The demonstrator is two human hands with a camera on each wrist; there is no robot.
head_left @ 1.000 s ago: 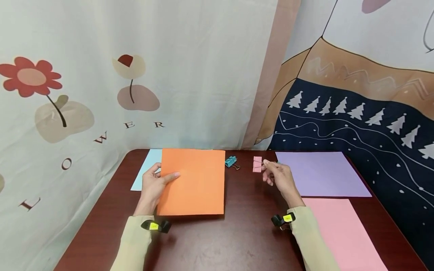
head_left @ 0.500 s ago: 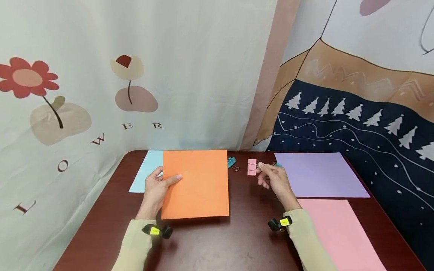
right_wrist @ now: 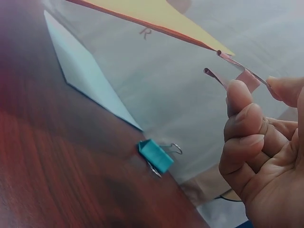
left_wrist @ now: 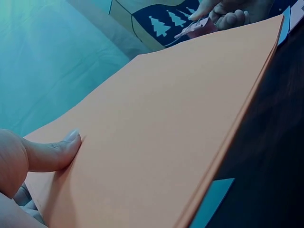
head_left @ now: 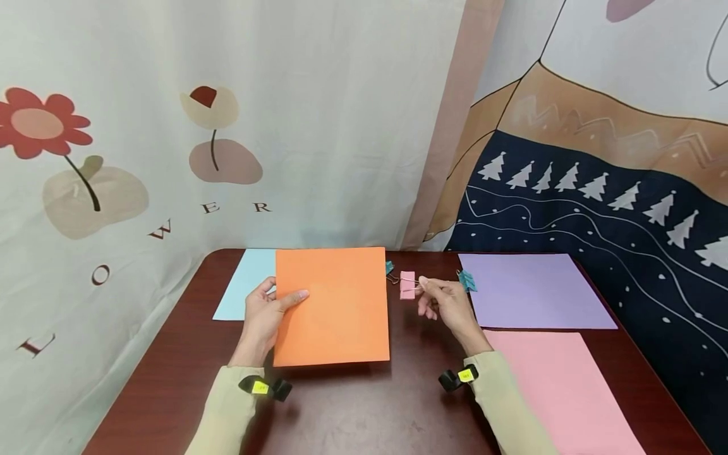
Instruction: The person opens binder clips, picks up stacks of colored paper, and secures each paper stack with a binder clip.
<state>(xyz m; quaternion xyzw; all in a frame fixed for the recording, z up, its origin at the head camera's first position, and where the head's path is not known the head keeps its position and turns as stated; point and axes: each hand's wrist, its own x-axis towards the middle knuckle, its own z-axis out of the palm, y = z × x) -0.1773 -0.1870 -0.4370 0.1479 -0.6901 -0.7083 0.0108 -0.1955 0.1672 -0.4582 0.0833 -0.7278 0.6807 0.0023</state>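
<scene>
My left hand [head_left: 264, 319] grips the left edge of an orange paper [head_left: 332, 306], thumb on its front face and fingers behind. In the left wrist view the paper's edge shows more than one layer. Just off its right edge, my right hand [head_left: 449, 306] pinches a pink binder clip [head_left: 407, 285] by its wire handles. The right wrist view shows the clip's lips spread apart, facing the orange paper. A teal binder clip [right_wrist: 156, 156] lies on the table behind, partly hidden by the orange paper in the head view.
Light blue paper [head_left: 236, 291] lies at the back left of the brown table [head_left: 364, 411]. On the right are a purple sheet [head_left: 540, 291], with a second teal binder clip [head_left: 467, 280] at its left edge, and a pink sheet [head_left: 557, 379] nearer the front. Printed curtains hang behind.
My right hand has moved left with the pink binder clip, closer to the orange paper. The orange paper has shifted slightly right, covering more of the teal clip behind it.
</scene>
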